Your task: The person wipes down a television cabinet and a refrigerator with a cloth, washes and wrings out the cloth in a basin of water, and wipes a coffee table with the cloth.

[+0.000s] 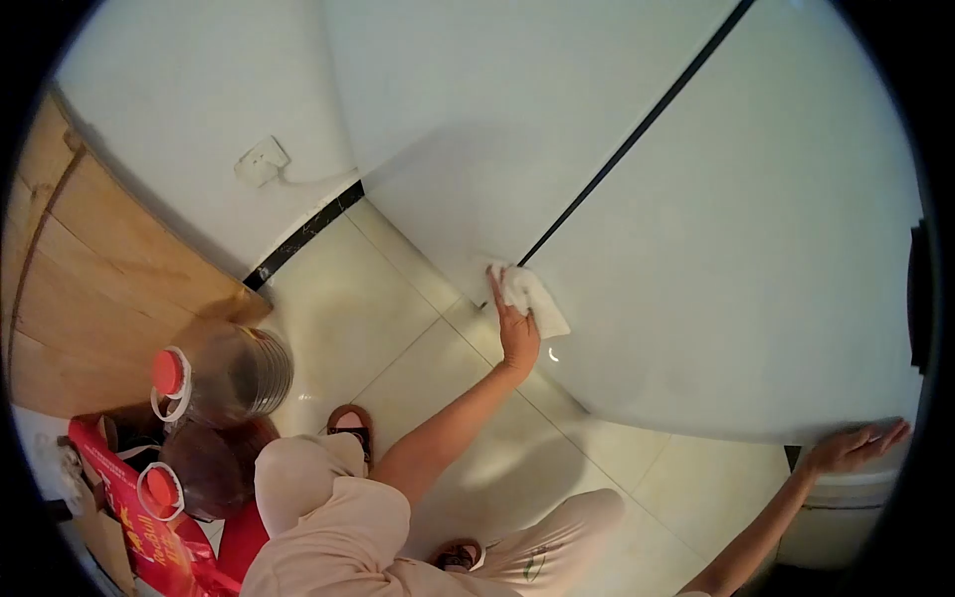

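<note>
Cloth [539, 300] flat against the white panel [716, 269], at the near end of the dark strip [637, 136].
It lies under the left hand's [519, 343] outstretched fingers, which press it without clenching; its longer spread slants across them, a loose corner out to their right. The right hand [846, 452], well apart, lies along the panel's edge, fingers extended; whether they grip it, I can't tell.

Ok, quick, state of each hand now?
Left hand: holding a soft white cloth against the smooth white panel.
Right hand: open at the panel's edge, holding nothing visible.
</note>
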The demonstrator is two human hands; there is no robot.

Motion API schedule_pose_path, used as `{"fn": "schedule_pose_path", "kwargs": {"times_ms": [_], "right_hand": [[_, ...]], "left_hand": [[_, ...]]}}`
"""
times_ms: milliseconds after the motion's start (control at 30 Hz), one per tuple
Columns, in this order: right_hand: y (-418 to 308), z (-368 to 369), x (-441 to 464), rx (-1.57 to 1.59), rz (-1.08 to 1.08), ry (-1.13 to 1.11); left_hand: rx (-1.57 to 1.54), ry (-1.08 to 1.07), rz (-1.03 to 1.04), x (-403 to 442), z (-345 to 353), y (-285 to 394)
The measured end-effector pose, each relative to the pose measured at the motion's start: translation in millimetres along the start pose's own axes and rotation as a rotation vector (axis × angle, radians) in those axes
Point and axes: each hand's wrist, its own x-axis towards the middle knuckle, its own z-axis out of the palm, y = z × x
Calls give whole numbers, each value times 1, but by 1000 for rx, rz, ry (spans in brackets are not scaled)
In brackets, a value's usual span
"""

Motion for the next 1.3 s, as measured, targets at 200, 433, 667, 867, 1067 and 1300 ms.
{"fn": "schedule_pose_path", "kwargs": {"times_ms": [200,433,667,867,1067,1300], "right_hand": [[5,-5,2,-144,10,-67],[7,-5,5,-174,-55,-65],[3,5,8,-112,-20,-33],[2,4,7,-141,-55,-58],[3,4,9,-85,14,-28],[4,2,13,-29,-25,-24]], "left_hand": [[-237,303,-517,-18,40,-106],[-537,387,-1149,-1,21,-170],[-914,123,-1596,-42,31,-159],[-940,15,-1742,-57,46,-73],[-752,-43,-924,-9,4,30],[-300,-165,251,60,-15,175]]}}
